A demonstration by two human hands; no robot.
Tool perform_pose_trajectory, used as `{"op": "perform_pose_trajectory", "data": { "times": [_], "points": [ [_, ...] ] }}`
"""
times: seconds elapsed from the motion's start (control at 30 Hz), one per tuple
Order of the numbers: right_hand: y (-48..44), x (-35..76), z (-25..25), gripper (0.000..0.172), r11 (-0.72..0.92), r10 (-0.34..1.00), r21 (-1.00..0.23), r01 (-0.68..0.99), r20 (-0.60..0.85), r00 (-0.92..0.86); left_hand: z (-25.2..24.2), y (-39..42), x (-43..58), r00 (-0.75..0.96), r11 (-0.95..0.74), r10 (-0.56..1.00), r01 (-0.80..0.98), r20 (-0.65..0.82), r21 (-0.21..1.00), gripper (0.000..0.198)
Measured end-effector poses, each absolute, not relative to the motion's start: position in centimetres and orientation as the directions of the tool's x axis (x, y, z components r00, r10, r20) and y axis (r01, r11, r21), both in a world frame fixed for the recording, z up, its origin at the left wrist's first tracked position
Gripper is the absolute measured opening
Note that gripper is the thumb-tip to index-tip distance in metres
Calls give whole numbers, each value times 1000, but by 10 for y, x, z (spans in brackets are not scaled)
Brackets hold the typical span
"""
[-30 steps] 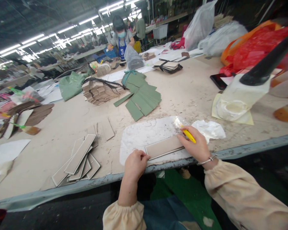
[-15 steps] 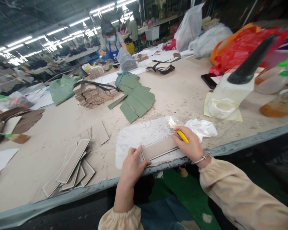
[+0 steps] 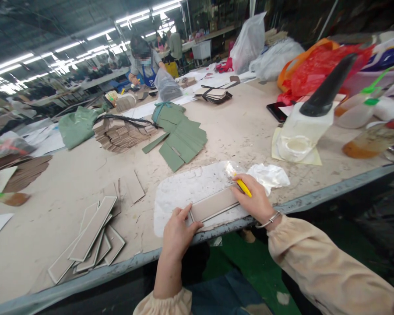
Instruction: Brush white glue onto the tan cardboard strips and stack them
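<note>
A beige rectangular panel [image 3: 213, 204] with pale edging lies along the table's front edge on a white sheet [image 3: 170, 192]. My left hand [image 3: 179, 227] has its fingers and thumb closed on the panel's left end. At the right end, my right hand [image 3: 258, 199] is wrapped round a yellow-handled tool [image 3: 244, 187] and rests against the panel. The tool's working tip cannot be made out near a bright white patch. Crumpled white paper [image 3: 272, 176] sits just beyond my right hand. Several similar edged panels [image 3: 93, 229] lie in a loose pile to the left.
Green pieces [image 3: 184, 142] and a beige bundle [image 3: 120, 133] are farther back. On the right stand a white container with a black spout [image 3: 305, 135], a bottle of amber liquid [image 3: 364, 146] and a phone [image 3: 276, 112]. Across the table a masked person [image 3: 146, 65] works.
The whole view has shifted slightly, so most things appear a little farther left. Both hands keep about the same hold on the panel and the tool.
</note>
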State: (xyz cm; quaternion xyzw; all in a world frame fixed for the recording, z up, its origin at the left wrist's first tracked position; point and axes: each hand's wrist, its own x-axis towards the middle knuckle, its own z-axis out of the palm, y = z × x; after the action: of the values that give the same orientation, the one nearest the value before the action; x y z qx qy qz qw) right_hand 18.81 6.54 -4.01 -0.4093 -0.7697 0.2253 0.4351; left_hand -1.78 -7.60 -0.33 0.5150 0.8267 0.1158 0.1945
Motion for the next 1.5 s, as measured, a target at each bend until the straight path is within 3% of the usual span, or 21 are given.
{"op": "perform_pose_trajectory", "data": {
  "times": [0.97,1.27,1.5],
  "points": [
    [68,188,-46,22,560,827,-700,444,501,-254,-5,-78,-20,-395,438,899,803,-189,404,61],
    [66,188,-40,21,561,828,-700,443,491,-272,-4,-77,-18,-396,439,899,804,-188,402,44],
    [67,188,-42,22,561,828,-705,434,481,-289,-10,-76,-17,-432,473,881,794,-193,381,44]
  ]
}}
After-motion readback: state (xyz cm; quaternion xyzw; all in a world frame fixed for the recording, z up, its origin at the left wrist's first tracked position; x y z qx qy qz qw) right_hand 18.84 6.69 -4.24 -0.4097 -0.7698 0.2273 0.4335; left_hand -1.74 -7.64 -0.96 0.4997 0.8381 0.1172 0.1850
